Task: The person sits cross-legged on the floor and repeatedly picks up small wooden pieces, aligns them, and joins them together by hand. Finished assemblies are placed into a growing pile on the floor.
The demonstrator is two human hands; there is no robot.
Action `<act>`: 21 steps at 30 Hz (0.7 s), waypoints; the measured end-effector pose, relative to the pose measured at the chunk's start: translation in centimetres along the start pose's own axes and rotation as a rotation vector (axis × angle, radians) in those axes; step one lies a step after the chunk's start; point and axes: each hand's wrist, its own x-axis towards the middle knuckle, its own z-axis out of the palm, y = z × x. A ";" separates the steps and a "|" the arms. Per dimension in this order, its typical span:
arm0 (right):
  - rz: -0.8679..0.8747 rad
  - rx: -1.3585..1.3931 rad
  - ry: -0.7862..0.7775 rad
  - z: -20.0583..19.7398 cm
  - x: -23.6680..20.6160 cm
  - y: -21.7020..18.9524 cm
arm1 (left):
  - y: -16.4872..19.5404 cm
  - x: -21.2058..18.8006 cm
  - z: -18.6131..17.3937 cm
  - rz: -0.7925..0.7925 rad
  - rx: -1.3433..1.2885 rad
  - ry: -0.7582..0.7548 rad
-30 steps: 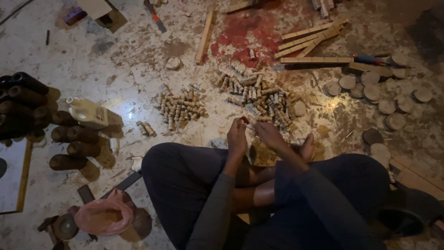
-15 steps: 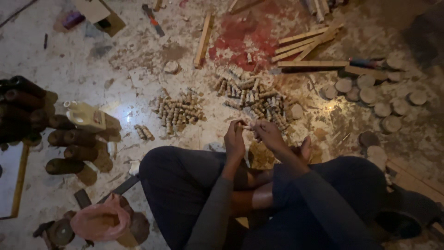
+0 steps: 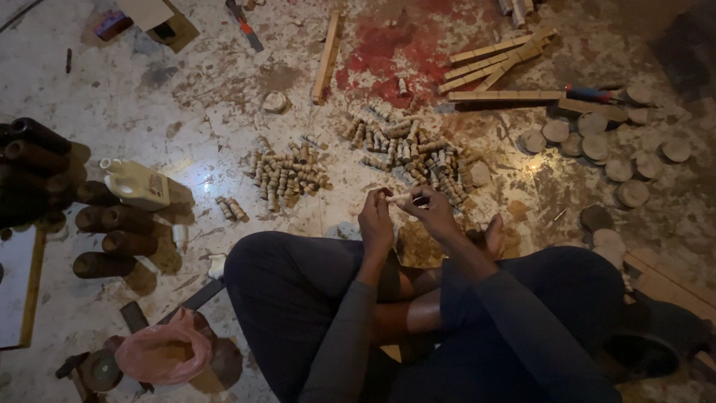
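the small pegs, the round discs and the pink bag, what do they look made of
Pegs: probably unfinished wood, pale tan and turned, like the one in the left hand and right hand.
Discs: seemingly raw wood, matte, pale cut faces.
Bag: thin plastic, crinkled with a slight sheen.

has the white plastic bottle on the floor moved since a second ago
No. The white plastic bottle lies in the same spot beside the dark cylinders as before; only the camera view shifted slightly. Neither hand touches it.
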 end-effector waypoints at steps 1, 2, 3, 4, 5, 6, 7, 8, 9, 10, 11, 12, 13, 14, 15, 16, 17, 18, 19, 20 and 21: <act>-0.048 0.009 0.002 0.1 0.0 0.1 | 0.1 0.0 0.0 0.047 0.015 0.020; -0.096 0.018 0.004 0.2 0.1 0.2 | 0.1 0.0 0.0 0.093 0.030 0.040; -0.144 0.027 0.004 0.2 0.1 0.4 | 0.1 -0.1 0.1 0.139 0.045 0.061; -0.194 0.021 0.006 0.3 0.2 0.5 | 0.1 -0.1 0.1 0.112 0.092 0.053; -0.244 0.016 0.006 0.3 0.2 0.5 | 0.1 -0.1 0.1 0.085 0.139 0.044; -0.293 0.011 0.008 0.4 0.1 0.5 | 0.1 -0.2 0.0 0.059 0.186 0.034; -0.314 -0.043 0.026 0.3 0.0 0.4 | 0.1 -0.2 0.0 0.118 0.155 0.057; -0.335 -0.097 0.044 0.4 -0.1 0.2 | 0.1 -0.3 0.0 0.179 0.125 0.080; -0.355 -0.150 0.063 0.4 -0.3 0.1 | 0.2 -0.3 -0.1 0.239 0.096 0.102; -0.371 -0.170 0.068 0.3 -0.4 -0.1 | 0.3 -0.4 -0.1 0.237 0.088 0.105; -0.387 -0.190 0.072 0.3 -0.6 -0.1 | 0.4 -0.4 -0.1 0.235 0.081 0.108; -0.401 -0.209 0.077 0.3 -0.6 -0.1 | 0.5 -0.5 -0.2 0.232 0.074 0.110; -0.376 -0.227 0.075 0.2 -0.6 0.1 | 0.6 -0.5 -0.3 0.266 0.058 0.105; -0.350 -0.245 0.073 0.2 -0.5 0.5 | 0.8 -0.5 -0.4 0.300 0.043 0.101; -0.323 -0.263 0.071 0.1 -0.4 1.0 | 0.9 -0.7 -0.4 0.334 0.027 0.097; -0.370 -0.227 0.084 0.1 -0.1 1.6 | 1.1 -0.7 -0.5 0.340 0.051 0.090; -0.417 -0.191 0.097 0.1 0.3 2.3 | 1.3 -0.8 -0.5 0.346 0.076 0.084; -0.464 -0.155 0.108 0.1 0.6 3.1 | 1.4 -0.9 -0.6 0.352 0.101 0.078; -0.324 -0.150 0.092 0.1 1.0 3.7 | 1.5 -1.0 -0.6 0.355 0.078 0.062; -0.184 -0.145 0.074 0.1 1.4 4.3 | 1.6 -1.1 -0.7 0.357 0.056 0.045; -0.044 -0.141 0.053 0.1 1.7 4.7 | 1.6 -1.2 -0.7 0.359 0.033 0.028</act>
